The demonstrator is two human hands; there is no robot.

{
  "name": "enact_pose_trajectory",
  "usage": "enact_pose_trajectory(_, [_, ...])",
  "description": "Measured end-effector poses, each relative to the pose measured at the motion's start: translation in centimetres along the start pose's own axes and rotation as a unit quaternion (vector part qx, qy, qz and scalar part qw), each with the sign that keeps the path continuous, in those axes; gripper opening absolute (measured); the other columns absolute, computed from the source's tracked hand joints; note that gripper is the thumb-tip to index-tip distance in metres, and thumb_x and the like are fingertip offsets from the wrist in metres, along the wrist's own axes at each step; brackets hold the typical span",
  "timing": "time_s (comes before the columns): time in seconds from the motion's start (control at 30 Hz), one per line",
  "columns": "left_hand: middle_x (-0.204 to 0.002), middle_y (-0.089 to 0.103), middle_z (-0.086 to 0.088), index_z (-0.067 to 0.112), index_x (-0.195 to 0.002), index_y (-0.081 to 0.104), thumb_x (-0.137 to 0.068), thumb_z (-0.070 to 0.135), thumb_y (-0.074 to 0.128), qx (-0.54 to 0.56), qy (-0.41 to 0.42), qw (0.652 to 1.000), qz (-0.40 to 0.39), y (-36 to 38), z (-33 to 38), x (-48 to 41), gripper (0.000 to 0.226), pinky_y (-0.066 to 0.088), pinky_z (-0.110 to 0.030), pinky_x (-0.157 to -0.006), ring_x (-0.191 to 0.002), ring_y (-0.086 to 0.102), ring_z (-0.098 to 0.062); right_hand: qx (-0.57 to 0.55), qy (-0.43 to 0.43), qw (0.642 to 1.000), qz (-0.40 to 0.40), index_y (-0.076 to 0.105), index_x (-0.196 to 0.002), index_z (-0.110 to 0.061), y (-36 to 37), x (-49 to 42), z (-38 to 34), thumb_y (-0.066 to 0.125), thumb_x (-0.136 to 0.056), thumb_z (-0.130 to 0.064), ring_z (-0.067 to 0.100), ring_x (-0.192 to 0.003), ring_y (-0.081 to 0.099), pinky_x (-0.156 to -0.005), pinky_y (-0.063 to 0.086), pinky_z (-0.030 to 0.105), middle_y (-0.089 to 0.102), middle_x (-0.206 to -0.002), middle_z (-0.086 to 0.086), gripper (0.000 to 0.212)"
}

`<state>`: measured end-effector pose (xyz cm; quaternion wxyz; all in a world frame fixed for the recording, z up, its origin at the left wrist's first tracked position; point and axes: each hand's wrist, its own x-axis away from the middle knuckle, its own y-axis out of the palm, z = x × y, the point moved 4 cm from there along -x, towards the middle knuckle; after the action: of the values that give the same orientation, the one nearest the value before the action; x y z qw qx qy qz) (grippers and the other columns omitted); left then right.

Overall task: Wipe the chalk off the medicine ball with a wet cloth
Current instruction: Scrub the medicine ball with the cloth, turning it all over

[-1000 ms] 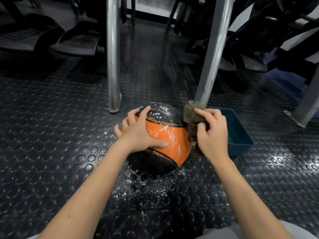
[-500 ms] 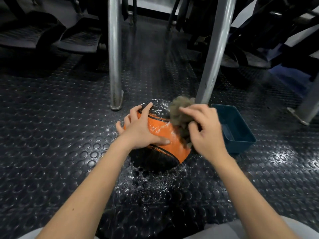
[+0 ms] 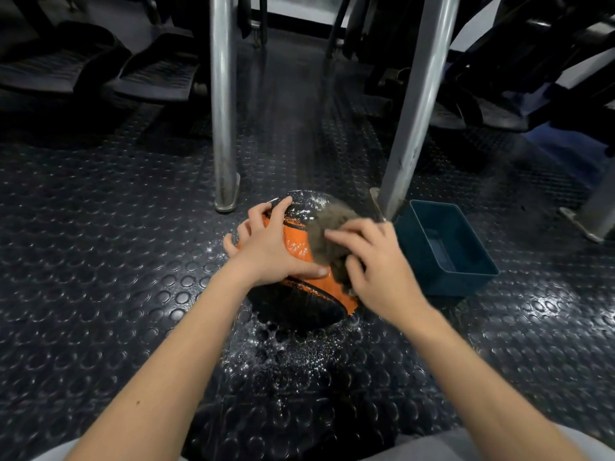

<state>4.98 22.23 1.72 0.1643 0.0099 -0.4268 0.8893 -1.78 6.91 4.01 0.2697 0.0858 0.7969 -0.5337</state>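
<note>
Centre frame, with the splayed left hand (image 3: pixel 271 252) steadying the orange-and-black rubber medicine ball (image 3: pixel 298 242) on the studded black floor (image 3: pixel 100 261), the right hand (image 3: pixel 377 266) gripping the bunched grey-brown cloth (image 3: pixel 327 232) should rub firmly toward the white chalk (image 3: pixel 309 201) on top.

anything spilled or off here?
White chalk powder is scattered across the floor on the near side of the medicine ball, and more dusts its black top. Otherwise nothing odd: left hand steadies the ball, right hand holds the cloth against it.

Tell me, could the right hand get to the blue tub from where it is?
Probably yes. The right hand holds the cloth against the medicine ball, and the blue tub stands open just beside it, with nothing between them.
</note>
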Motion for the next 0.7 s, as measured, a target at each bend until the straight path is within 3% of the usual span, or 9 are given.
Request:
enact_pose_trajectory(0.1, [-0.153,-0.002,0.011,0.045,-0.148,0.003,-0.054,0.067,0.077,-0.003,0.010,1.000,0.012,0.4,0.5,0.0,0.122,0.000,-0.055,-0.115,-0.143,0.003,-0.024,-0.010,0.075,0.997,0.029,0.068,-0.107,-0.014,0.6,0.4,1.9,0.040,-0.086,-0.013,0.021,-0.091,0.042,-0.078,0.038,0.024,0.057,-0.107,0.000,0.034])
enact_pose_trajectory(0.23, [-0.153,0.004,0.011,0.039,-0.147,0.018,-0.062,0.067,0.072,-0.045,0.066,0.991,0.105,1.0,1.3,1.2,0.104,-0.011,-0.053,-0.112,-0.142,-0.008,-0.012,-0.038,0.134,0.990,0.013,0.068,-0.109,-0.017,0.1,-0.2,3.3,0.048,-0.087,0.001,0.018,-0.090,0.040,-0.079,0.030,0.009,0.057,-0.107,-0.002,0.035])
enact_pose_trajectory(0.37, [-0.150,0.016,0.017,0.036,-0.147,0.018,-0.076,0.065,0.062,-0.115,0.094,0.983,0.106,1.2,2.2,2.2,0.088,-0.007,-0.053,-0.112,-0.140,0.012,-0.008,-0.054,0.138,0.989,0.005,0.068,-0.109,-0.016,0.2,0.0,3.0,0.049,-0.085,0.005,0.018,-0.088,0.039,-0.080,0.029,0.008,0.058,-0.107,-0.002,0.037])
enact_pose_trajectory(0.57, [-0.151,0.010,0.019,0.040,-0.147,0.013,-0.079,0.065,0.057,-0.087,0.077,0.988,0.103,1.4,1.6,2.4,0.085,-0.009,-0.053,-0.112,-0.141,0.010,-0.007,-0.070,0.139,0.988,-0.020,0.067,-0.112,-0.019,-0.1,-0.3,2.7,0.047,-0.087,0.003,0.017,-0.092,0.040,-0.083,0.028,0.005,0.056,-0.109,-0.006,0.039])
enact_pose_trajectory(0.7, [-0.149,0.011,0.019,0.041,-0.145,0.014,-0.076,0.068,0.057,-0.092,0.072,0.988,0.101,1.2,1.4,1.7,0.086,-0.009,-0.054,-0.112,-0.140,0.010,-0.008,-0.060,0.091,0.991,0.083,0.066,-0.113,-0.018,-2.2,-1.1,1.1,0.043,-0.084,-0.002,0.013,-0.094,0.039,-0.088,0.027,0.005,0.055,-0.110,-0.007,0.040])
